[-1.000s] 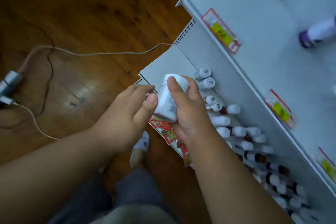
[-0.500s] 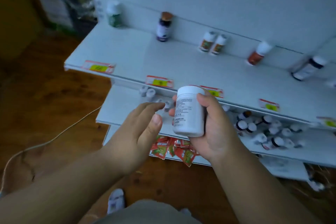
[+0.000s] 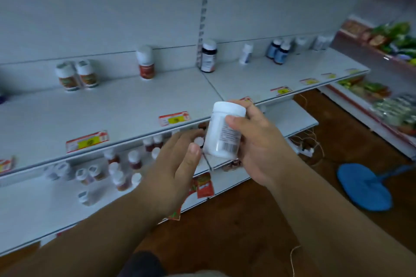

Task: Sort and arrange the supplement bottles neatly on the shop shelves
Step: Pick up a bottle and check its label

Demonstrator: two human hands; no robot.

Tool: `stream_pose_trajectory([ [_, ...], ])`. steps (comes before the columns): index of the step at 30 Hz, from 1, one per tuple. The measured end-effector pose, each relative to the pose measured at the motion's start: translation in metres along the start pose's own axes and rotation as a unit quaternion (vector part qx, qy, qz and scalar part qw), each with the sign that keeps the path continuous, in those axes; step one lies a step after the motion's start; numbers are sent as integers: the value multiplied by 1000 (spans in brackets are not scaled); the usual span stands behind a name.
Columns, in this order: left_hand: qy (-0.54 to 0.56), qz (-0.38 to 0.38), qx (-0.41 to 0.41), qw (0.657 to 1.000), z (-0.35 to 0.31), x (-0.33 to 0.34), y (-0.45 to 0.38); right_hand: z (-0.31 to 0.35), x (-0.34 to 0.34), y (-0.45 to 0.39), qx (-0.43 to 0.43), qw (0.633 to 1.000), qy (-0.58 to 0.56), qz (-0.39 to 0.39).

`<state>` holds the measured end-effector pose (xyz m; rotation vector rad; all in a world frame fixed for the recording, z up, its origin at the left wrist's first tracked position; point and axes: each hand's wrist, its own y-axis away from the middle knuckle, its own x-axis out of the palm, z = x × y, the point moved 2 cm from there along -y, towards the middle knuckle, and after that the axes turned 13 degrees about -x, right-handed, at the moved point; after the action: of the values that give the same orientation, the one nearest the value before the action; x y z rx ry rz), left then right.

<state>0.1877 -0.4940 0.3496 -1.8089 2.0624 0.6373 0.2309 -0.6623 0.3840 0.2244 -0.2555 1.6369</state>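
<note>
Your right hand point(image 3: 258, 141) grips the white bottle point(image 3: 224, 131) with thumb across its label and fingers curled behind, holding it nearly upright in the air before the edge of the upper shelf point(image 3: 135, 105). Your left hand point(image 3: 177, 164) hovers just beside the bottle's base with fingers straight and relaxed, holding nothing; whether the thumb touches the bottle cannot be told.

Risks, as judged from this position:
(a) The grip sits on the smooth label, high on the body; a loosened thumb probably lets the bottle slide down onto the crowded lower shelf point(image 3: 56, 204).
(b) Directly below and behind your left hand stand the small red-brown bottles point(image 3: 135, 159), close together; a dropped bottle or a careless sweep of that hand likely topples several.
(c) On the upper shelf, the dark bottle point(image 3: 209, 56) and the red-labelled bottle point(image 3: 146, 63) stand alone at the back; a hasty reach past them may knock either over.
</note>
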Motion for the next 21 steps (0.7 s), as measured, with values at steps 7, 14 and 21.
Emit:
stream_pose_trajectory([
  [7, -12, 78, 53, 996, -42, 46, -94, 13, -76, -54, -26, 997, 11, -72],
  [14, 6, 174, 109, 979, -109, 122, -195, 54, -167, -83, -83, 976, 17, -201],
  [21, -16, 271, 63, 960, -174, 238, -249, 85, -296, -82, -106, 944, -39, -310],
])
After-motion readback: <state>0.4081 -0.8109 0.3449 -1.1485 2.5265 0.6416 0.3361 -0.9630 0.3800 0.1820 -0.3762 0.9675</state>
